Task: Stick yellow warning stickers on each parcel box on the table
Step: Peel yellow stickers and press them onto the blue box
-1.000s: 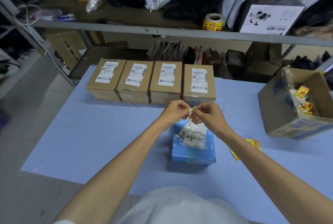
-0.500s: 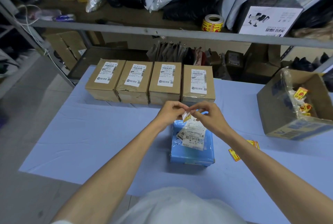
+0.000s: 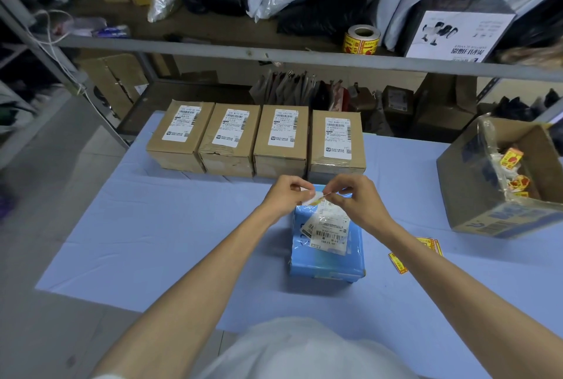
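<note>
Your left hand and right hand meet over the far end of the blue parcel. The fingers of both pinch 1 small sticker between them. The parcel lies mid desk, white label up. 4 brown boxes line the far edge, side by side. Loose yellow stickers lie right of the parcel. An open carton at the right edge holds more.

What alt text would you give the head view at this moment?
The left hand and right hand pinch a small sticker above a blue parcel on the table; four brown boxes stand in a row behind.
</note>
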Available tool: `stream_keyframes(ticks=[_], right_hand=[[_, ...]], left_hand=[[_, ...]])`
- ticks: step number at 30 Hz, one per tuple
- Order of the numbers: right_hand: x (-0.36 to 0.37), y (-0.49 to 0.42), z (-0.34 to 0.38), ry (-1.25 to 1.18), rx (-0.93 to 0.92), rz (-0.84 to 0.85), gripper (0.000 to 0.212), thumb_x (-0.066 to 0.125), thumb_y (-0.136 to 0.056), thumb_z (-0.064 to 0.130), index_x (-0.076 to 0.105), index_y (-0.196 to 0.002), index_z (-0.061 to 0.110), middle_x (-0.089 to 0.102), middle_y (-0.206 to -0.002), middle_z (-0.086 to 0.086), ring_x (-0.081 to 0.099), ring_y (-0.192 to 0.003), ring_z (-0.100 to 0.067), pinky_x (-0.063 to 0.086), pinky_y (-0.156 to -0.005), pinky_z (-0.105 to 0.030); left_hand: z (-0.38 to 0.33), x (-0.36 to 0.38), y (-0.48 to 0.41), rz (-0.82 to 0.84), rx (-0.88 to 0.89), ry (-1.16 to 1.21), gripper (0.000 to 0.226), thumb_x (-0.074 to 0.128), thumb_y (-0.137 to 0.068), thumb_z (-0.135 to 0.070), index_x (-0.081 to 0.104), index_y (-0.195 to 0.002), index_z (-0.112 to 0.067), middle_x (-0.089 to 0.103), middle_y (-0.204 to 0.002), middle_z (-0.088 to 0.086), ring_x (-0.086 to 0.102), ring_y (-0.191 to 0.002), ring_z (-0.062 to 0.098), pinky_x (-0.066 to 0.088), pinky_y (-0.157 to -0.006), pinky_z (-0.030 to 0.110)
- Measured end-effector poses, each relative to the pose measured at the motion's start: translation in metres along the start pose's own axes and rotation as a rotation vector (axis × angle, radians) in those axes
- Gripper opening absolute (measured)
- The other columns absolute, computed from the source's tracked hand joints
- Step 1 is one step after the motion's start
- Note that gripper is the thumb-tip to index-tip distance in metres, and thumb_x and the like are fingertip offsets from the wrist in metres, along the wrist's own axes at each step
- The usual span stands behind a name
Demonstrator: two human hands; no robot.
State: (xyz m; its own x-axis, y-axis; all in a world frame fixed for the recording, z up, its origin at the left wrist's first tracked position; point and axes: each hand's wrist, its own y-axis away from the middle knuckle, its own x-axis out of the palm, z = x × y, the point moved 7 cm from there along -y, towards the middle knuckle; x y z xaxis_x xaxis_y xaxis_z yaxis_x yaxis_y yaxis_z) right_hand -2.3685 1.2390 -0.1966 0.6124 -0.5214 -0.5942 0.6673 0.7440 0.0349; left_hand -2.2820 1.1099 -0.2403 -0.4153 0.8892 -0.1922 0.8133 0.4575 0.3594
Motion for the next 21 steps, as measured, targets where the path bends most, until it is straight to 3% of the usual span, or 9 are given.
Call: stream_keyframes(ticks=[7, 12, 16, 18, 21], right_hand=[[-0.003, 0.000, -0.003, -0.095, 0.047, -0.056, 0.013, 0.070, -0.081, 0.000, 0.071, -0.086, 0.012, 0.073, -0.078, -0.001, 0.071, -0.074, -0.010, 0.058, -0.069, -0.027], [-0.007, 0.002, -0.011, -0.112, 0.132, -0.071, 0.034, 0.073, -0.079, 0.001, 0.061, -0.106, 0.019, 0.071, -0.078, -0.003, 0.070, -0.076, -0.009, 0.055, -0.067, -0.019], [-0.006, 0.004, -0.016, -0.147, 0.210, -0.069, 0.038, 0.075, -0.079, 0.003, 0.055, -0.108, 0.016, 0.070, -0.073, -0.002, 0.071, -0.075, -0.007, 0.055, -0.068, -0.023], [-0.006, 0.003, -0.017, -0.143, 0.220, -0.070, 0.037, 0.076, -0.078, 0.003, 0.056, -0.107, 0.016, 0.071, -0.074, -0.002, 0.071, -0.076, -0.008, 0.057, -0.070, -0.027], [-0.007, 0.003, -0.019, -0.155, 0.245, -0.076, 0.035, 0.075, -0.077, 0.002, 0.058, -0.104, 0.016, 0.071, -0.074, -0.004, 0.071, -0.078, -0.011, 0.059, -0.074, -0.036]], left_hand=[[0.008, -0.010, -0.003, -0.081, 0.004, -0.193, 0.014, 0.059, -0.093, -0.021, 0.061, -0.079, -0.022, 0.059, -0.080, -0.001, 0.052, -0.081, 0.017, 0.046, -0.077, 0.034], [0.015, -0.015, 0.000, -0.109, -0.041, -0.109, 0.017, 0.050, -0.097, -0.018, 0.049, -0.080, -0.022, 0.066, -0.112, 0.004, 0.059, -0.105, 0.021, 0.051, -0.093, 0.042], [0.010, -0.020, 0.001, -0.198, -0.023, 0.082, 0.021, 0.048, -0.096, -0.002, 0.043, -0.080, -0.015, 0.068, -0.104, 0.013, 0.066, -0.081, 0.018, 0.055, -0.081, 0.037], [0.009, -0.023, 0.001, -0.229, -0.047, 0.044, 0.022, 0.045, -0.097, -0.004, 0.041, -0.080, -0.018, 0.066, -0.102, 0.011, 0.062, -0.076, 0.014, 0.053, -0.075, 0.031], [0.012, -0.026, 0.000, -0.232, -0.075, -0.113, 0.016, 0.042, -0.097, -0.011, 0.039, -0.084, -0.019, 0.061, -0.102, 0.011, 0.056, -0.081, 0.017, 0.048, -0.072, 0.036]])
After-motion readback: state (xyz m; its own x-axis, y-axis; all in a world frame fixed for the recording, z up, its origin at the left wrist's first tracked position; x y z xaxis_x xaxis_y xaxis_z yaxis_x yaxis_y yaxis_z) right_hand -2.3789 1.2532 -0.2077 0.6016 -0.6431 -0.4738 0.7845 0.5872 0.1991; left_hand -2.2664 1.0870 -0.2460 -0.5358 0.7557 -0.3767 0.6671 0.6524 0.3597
